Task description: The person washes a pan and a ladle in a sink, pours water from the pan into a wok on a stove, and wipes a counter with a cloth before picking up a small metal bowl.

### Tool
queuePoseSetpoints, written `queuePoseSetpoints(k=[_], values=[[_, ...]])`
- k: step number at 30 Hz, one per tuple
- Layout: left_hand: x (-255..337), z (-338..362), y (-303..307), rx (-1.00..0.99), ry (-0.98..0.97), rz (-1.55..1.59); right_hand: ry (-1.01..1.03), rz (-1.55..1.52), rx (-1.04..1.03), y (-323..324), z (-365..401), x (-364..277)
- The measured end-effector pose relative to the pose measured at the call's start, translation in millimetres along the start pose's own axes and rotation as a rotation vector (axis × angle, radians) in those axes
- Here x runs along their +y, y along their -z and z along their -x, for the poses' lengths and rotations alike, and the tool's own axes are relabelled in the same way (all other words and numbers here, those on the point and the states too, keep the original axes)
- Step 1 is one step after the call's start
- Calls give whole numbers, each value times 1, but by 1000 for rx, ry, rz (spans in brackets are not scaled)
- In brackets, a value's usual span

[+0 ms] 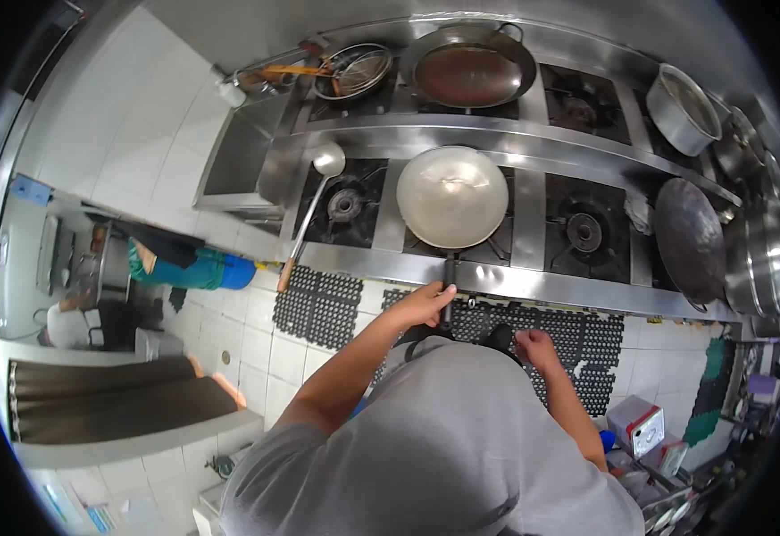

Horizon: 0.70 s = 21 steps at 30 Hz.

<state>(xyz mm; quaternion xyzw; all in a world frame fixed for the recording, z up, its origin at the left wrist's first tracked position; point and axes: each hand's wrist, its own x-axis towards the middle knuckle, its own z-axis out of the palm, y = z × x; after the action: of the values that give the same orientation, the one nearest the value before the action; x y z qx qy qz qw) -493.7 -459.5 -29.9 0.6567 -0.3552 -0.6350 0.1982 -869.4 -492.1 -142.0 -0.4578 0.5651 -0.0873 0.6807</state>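
Observation:
A pale, shiny wok sits on a front burner of the steel stove, its dark handle pointing toward me. My left hand is wrapped round that handle at the stove's front edge. My right hand hangs beside my body, to the right of the handle and away from it, with its fingers curled in; nothing shows in them. Left of the wok, a long ladle with a wooden handle lies slanted across the stove.
Behind stands a dark wok with brown liquid, beside a pan of strainers. Pots and a tilted dark wok are at the right. Black mats cover floor tiles. A person is at far left.

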Motion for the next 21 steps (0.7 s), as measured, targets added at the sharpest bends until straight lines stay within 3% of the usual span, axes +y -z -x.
queuePoseSetpoints(k=[2,5,7,8,10,12,14,16,19,21], values=[[14,24,-7,0,-31,25,114,-115,-178,-26,0,-60],[6,41,1,106,-142,42,93,-241,-336,-65,-8,-119],[-8,48,32,116,-182,132,49,-322,-389,-88,-13,-140],[-17,51,55,241,-182,47,32,-357,-413,-96,-19,-152],[-45,54,107,495,-176,-106,13,-435,-385,-108,-24,-161],[-100,45,168,807,-181,6,-14,-504,-357,-122,-23,-161],[-149,46,230,1047,-47,-213,-41,-489,-317,-125,-20,-159],[-164,66,257,1319,225,-513,-77,-463,-262,-129,-16,-155],[-180,84,283,1312,335,-477,49,-115,35,-144,-20,-149],[-192,80,299,1169,354,-440,82,-75,117,-162,-13,-158]])
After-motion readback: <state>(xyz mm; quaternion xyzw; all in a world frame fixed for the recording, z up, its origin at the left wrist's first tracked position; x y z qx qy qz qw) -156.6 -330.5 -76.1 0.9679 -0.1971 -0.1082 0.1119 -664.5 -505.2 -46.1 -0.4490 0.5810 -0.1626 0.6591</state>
